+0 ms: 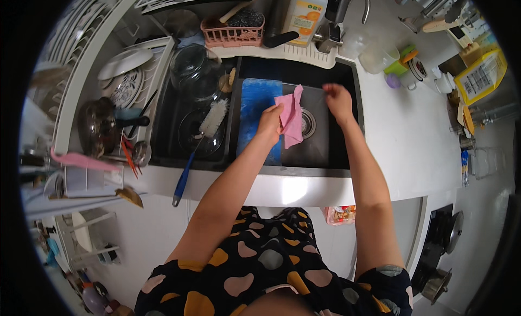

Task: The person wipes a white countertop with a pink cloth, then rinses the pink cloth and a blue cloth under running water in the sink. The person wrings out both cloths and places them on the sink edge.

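My left hand (270, 123) grips a pink cloth (290, 119), which hangs over the right basin of a dark double sink (235, 153). Beneath the cloth are a blue sheet or board (260, 97), worn pale in patches, and a round metal drain strainer (308, 123), partly covered by the cloth. My right hand (338, 102) hovers at the right side of the same basin, apart from the cloth. Its fingers are curled and blurred, so whether they hold anything small is unclear.
In the left basin are glass vessels (194, 71) and a bottle brush (213, 118), its blue handle over the front edge. Behind stand a faucet (329, 37), a large bottle (305, 18) and a pink basket (234, 33). A dish rack (156, 51) is left; cups (411, 73) stand right.
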Demonstrator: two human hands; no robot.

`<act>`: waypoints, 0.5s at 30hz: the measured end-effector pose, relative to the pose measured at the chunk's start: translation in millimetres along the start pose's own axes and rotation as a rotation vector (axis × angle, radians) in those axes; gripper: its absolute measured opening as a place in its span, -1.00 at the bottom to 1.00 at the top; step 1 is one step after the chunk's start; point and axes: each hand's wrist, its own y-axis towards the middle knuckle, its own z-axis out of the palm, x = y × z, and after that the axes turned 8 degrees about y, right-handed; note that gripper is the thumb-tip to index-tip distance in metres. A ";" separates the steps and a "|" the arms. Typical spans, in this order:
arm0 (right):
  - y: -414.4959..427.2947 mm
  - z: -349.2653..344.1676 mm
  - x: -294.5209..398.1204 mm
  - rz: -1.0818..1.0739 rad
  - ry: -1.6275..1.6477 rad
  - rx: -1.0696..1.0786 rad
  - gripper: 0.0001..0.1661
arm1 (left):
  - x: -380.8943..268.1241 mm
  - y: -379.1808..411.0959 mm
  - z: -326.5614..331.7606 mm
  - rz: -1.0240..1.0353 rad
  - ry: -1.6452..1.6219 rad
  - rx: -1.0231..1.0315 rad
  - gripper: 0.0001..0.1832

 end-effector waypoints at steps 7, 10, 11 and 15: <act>123.7 28.8 49.0 -0.268 0.378 0.166 -0.46 | 0.0 40.6 3.1 -0.215 0.110 -0.024 -0.86; 145.5 37.8 56.0 -0.059 0.183 0.301 -0.44 | -3.8 53.6 11.8 -0.261 0.144 -0.032 -0.88; 152.1 48.8 34.4 -0.138 0.206 0.220 -0.46 | 2.4 59.2 13.9 -0.280 0.143 -0.025 -0.88; 133.3 44.1 53.0 -0.182 0.212 0.353 -0.48 | -2.2 79.6 14.4 -0.341 0.105 -0.066 -0.82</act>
